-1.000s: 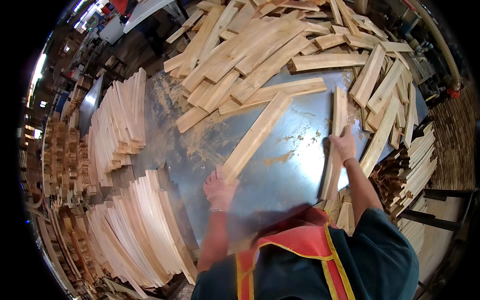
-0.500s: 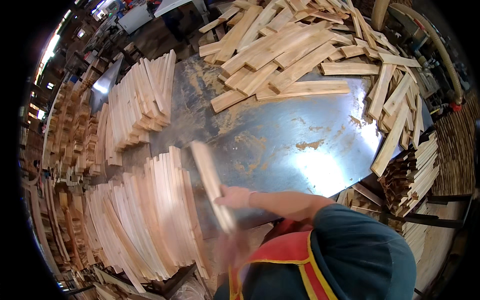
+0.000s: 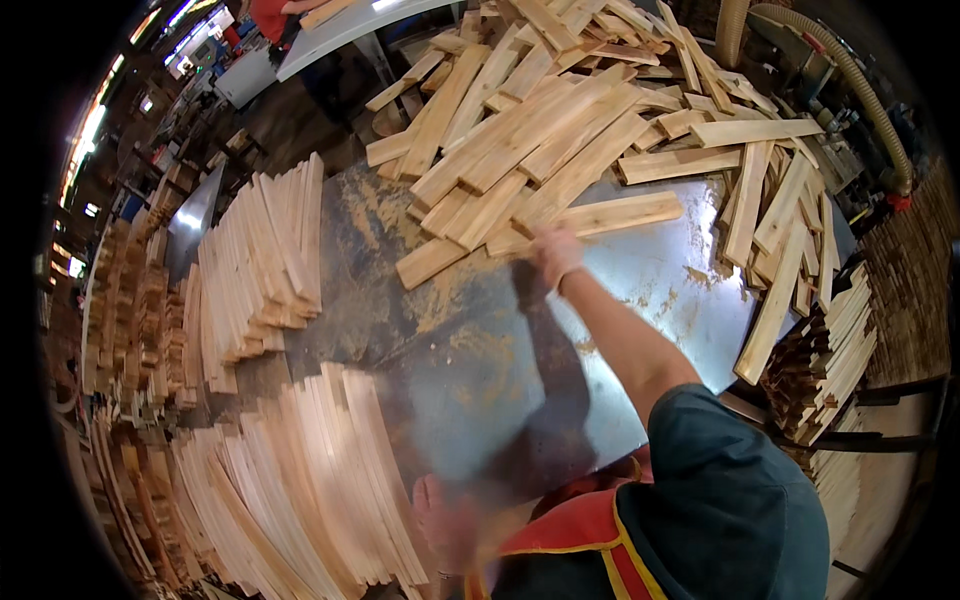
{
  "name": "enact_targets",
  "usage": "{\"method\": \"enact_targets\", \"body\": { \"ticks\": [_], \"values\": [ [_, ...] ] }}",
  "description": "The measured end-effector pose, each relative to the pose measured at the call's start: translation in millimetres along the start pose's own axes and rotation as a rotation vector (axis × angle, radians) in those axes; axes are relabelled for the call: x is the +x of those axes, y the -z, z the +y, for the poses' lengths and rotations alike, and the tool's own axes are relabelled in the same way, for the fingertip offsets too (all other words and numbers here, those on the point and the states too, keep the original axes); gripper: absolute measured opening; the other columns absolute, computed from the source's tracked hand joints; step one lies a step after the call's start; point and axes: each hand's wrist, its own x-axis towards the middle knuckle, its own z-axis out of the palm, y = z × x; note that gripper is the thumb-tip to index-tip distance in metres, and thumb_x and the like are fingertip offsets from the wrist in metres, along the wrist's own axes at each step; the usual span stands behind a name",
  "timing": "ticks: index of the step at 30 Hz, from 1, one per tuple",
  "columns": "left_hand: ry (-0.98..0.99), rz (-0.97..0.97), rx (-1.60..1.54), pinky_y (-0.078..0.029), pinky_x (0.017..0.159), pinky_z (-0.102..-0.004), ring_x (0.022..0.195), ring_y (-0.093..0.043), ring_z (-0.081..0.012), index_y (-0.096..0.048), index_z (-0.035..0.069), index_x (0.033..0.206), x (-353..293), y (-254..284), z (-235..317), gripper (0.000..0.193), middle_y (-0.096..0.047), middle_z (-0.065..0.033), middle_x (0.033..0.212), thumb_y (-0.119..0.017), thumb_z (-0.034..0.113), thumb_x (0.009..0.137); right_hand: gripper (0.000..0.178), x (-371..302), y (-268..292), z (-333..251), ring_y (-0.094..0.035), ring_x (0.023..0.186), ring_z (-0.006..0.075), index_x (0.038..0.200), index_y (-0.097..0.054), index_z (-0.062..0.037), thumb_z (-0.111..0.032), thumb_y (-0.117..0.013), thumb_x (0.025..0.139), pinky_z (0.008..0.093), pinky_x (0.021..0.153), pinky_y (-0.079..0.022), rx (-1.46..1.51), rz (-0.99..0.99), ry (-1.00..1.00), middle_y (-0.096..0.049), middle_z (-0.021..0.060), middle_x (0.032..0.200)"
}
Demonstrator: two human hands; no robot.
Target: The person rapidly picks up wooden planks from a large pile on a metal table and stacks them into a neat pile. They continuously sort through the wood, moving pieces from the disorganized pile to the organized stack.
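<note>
The right hand [image 3: 556,252] reaches out to about 12 o'clock and rests on the near end of a pale wooden slat [image 3: 590,218] lying at the edge of the loose heap of slats [image 3: 560,110], though motion blur hides whether the fingers have closed on it. The left hand [image 3: 445,520] sits low at 6 o'clock beside the near stack of sorted slats [image 3: 300,490], too blurred to tell its grip. Judging by the piles, much is sorted (two neat stacks, this one and another [image 3: 262,265] at 9 o'clock on the metal-topped bench [image 3: 640,300]), while a large heap remains.
</note>
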Motion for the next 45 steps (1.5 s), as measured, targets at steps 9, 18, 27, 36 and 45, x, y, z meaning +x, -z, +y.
{"method": "enact_targets", "body": {
  "ticks": [9,18,27,36,45],
  "values": [
    [-0.216,-0.174,0.121,-0.039,0.12,-0.0523,0.145,-0.049,-0.0431,-0.055,0.005,0.153,93.2,-30.5,139.1,0.082,-0.05,-0.0228,0.159,-0.086,0.033,0.082,0.02,77.8,63.1,7.2,-0.062,0.064,0.0275,0.09,-0.065,-0.0021,-0.019,-0.076,0.09,0.0428,0.06,-0.05,0.056,-0.134,-0.397,-0.065,0.0163,0.074],
    [-0.158,-0.25,0.282,-0.036,0.12,-0.0537,0.148,-0.043,-0.0404,-0.036,0.009,0.165,173.3,-76.9,220.4,0.104,-0.043,-0.0209,0.162,-0.086,0.044,0.08,0.051,106.4,221.3,-21.8,-0.062,0.111,0.0299,0.128,-0.062,0.0038,-0.031,-0.075,0.093,0.0442,0.092,-0.055,-0.006,0.537,-0.324,-0.064,0.0205,0.128],
    [-0.007,-0.381,-0.289,-0.043,0.117,-0.0482,0.142,-0.053,-0.0375,-0.041,0.007,0.163,175.4,-94.7,158.8,0.091,-0.058,-0.0216,0.151,-0.082,0.03,0.085,0.023,161.6,236.1,2.9,-0.067,0.077,0.0231,0.109,-0.067,0.0013,-0.015,-0.075,0.094,0.0356,0.061,-0.055,0.522,0.255,-0.219,-0.067,0.0121,0.091],
    [0.305,-0.602,-1.178,-0.056,0.093,-0.0333,0.112,-0.067,-0.0194,-0.047,0.005,0.16,76.1,-60.7,90.9,0.071,-0.067,-0.011,0.135,-0.07,0.004,0.093,0.061,-182.8,76.3,17.5,-0.073,0.101,0.0366,0.138,-0.054,-0.0013,-0.04,-0.073,0.095,0.0454,0.089,-0.059,-0.03,-0.407,-0.582,-0.071,0.0245,0.117],
    [0.21,-0.273,0.07,-0.041,0.118,-0.048,0.141,-0.051,-0.0347,-0.04,0.008,0.163,-26.1,-4.6,-24.9,0.091,-0.052,-0.0171,0.154,-0.081,0.034,0.086,0.084,-355.5,-91.8,-42.4,-0.064,0.131,0.0455,0.148,-0.041,0.0112,-0.042,-0.07,0.091,0.0479,0.113,-0.05,-0.641,-1.213,-0.458,-0.064,0.04,0.134]
  ]
}}
